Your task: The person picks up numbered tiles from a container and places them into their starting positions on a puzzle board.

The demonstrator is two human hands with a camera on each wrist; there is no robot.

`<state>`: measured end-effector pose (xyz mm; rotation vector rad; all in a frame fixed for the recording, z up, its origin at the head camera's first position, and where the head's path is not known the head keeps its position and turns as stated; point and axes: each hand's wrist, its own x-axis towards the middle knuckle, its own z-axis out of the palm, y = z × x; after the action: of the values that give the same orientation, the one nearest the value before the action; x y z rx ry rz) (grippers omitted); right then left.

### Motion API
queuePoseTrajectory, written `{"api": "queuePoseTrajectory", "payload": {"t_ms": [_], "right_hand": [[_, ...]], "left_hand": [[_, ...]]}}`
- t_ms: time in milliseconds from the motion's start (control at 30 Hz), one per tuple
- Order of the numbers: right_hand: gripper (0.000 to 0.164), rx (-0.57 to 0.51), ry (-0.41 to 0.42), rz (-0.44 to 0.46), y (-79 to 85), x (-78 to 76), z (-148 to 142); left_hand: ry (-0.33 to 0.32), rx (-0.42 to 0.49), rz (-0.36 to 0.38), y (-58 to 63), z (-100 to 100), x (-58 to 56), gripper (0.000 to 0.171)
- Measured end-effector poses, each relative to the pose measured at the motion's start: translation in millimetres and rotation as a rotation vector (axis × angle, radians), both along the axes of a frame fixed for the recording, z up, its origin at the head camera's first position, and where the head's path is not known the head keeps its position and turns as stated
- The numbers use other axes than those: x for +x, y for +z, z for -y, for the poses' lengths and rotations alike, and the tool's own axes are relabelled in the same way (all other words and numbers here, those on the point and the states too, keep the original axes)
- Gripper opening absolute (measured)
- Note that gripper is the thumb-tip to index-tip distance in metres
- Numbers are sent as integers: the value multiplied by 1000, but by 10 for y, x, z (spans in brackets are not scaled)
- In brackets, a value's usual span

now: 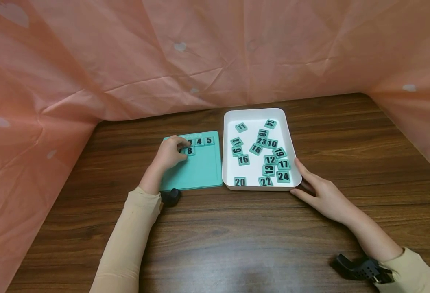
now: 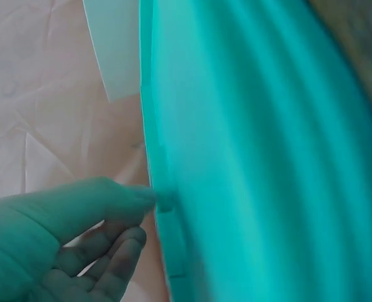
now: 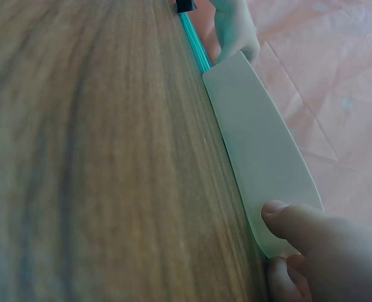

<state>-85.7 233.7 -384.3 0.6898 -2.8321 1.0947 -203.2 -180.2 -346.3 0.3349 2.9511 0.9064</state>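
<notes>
On the wooden table lies a teal number board (image 1: 196, 173) with tiles 3, 4 and 5 in its top row and an 8 tile (image 1: 189, 151) below them. My left hand (image 1: 169, 152) covers the board's upper left, index finger and thumb bent around a number tile (image 1: 181, 150) beside the 8; its face is mostly hidden. In the left wrist view the fingertips meet the board's tiled surface. Right of the board stands a shallow white tray (image 1: 251, 188) with loose number tiles. My right hand (image 1: 319, 191) grips its near right corner, thumb (image 3: 280, 214) against the front wall.
Loose tiles, among them 20 (image 1: 240, 181), 24 (image 1: 283, 176) and 11 (image 1: 241, 127), lie scattered in the tray. A pink curtain (image 1: 200, 53) hangs behind and along both sides of the table (image 1: 215, 236). Black straps (image 1: 363, 269) sit at the wrists.
</notes>
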Motion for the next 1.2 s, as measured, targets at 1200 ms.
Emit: {"api": "queuePoseTrajectory", "payload": {"t_ms": [1200], "right_hand": [[81,-20,15,-5,-8,6,-5]], "left_hand": [[-323,299,-62,16,-1097,-52,30]]}}
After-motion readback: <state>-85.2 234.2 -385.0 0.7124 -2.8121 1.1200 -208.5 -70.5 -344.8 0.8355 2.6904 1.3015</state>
